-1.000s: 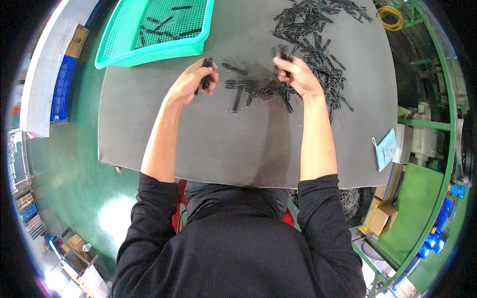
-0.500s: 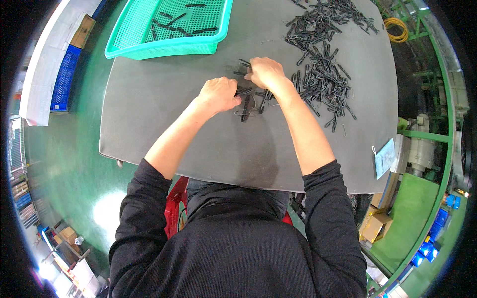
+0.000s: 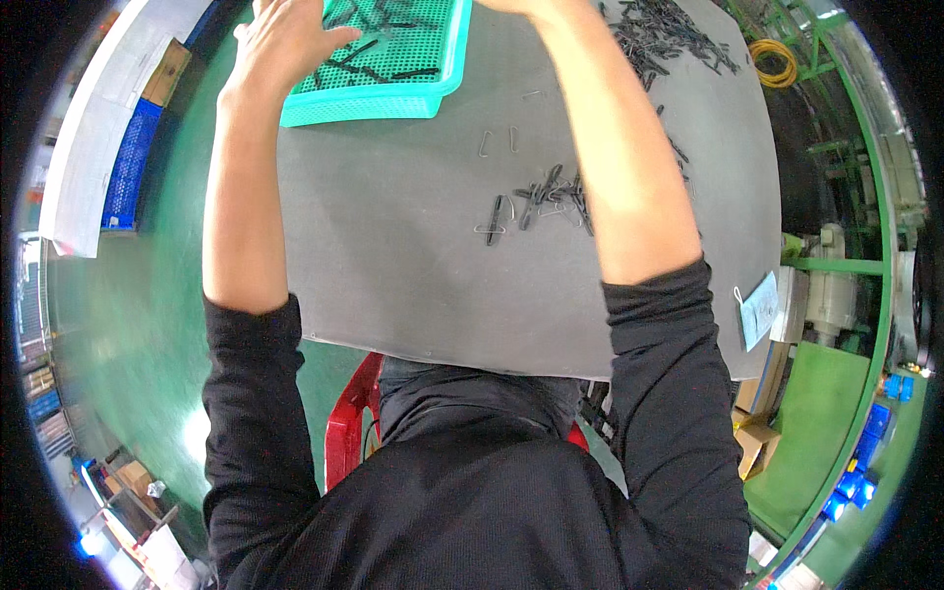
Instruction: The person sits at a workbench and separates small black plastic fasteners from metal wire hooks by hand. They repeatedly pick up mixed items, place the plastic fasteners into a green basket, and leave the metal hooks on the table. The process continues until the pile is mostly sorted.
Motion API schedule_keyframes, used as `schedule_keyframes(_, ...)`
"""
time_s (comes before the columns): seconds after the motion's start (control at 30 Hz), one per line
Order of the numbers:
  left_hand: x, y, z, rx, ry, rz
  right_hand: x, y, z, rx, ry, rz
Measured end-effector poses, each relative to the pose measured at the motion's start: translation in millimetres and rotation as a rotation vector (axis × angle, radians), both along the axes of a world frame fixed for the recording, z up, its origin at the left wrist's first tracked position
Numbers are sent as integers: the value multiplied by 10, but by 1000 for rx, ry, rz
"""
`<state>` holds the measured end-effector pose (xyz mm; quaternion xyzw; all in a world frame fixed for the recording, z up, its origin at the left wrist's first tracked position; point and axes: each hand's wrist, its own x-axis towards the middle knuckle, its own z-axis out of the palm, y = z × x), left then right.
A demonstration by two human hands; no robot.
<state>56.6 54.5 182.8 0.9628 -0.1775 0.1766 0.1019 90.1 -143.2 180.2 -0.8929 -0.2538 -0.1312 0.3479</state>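
My left hand (image 3: 283,41) is over the left side of the green mesh basket (image 3: 374,106), thumb and fingers spread, with nothing seen in its grasp. Slim black pieces (image 3: 415,74) lie inside the basket; those close to the thumb are blurred. At the top edge, right of the basket, only part of my right hand (image 3: 511,5) shows, and its fingers are out of view. Below it on the grey table are a small group of black pieces (image 3: 539,197) and thin bent wires (image 3: 485,144). My right forearm hides part of the pieces behind it.
A large heap of black pieces (image 3: 669,34) covers the table's far right. A light blue face mask (image 3: 758,311) lies at the right edge of the grey table (image 3: 423,265). Green metal framing (image 3: 836,266) and a coiled yellow hose (image 3: 774,64) stand beyond that side.
My left hand has gone from mid-table up and left to the basket and opened. My right hand has moved farther away, mostly out of view. Blurred pieces now show in the basket.
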Motion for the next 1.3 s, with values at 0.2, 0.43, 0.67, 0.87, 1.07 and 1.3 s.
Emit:
schedule_keyframes(0.2,-1072,-538,-1004,-132,443,-155,-1078,-706,-1151,-522,404,22)
schedule_keyframes(0.43,-1107,-805,-1889,-38,489,-190,-1467,-1091,-1648,-302,470,-155)
schedule_keyframes(0.67,-1012,-724,-1776,-167,367,-213,-1592,-1409,-1502,236,744,-353)
schedule_keyframes(0.87,-1253,-1309,-1984,-167,292,-372,-1382,-1678,-1611,188,652,-535)
schedule_keyframes(1.07,-1185,-1141,-2018,-114,359,-307,-1391,-1549,-1325,387,893,-384)
schedule_keyframes(1.3,-772,-920,-1858,-573,796,-316,-1451,-1795,-1262,358,923,-415)
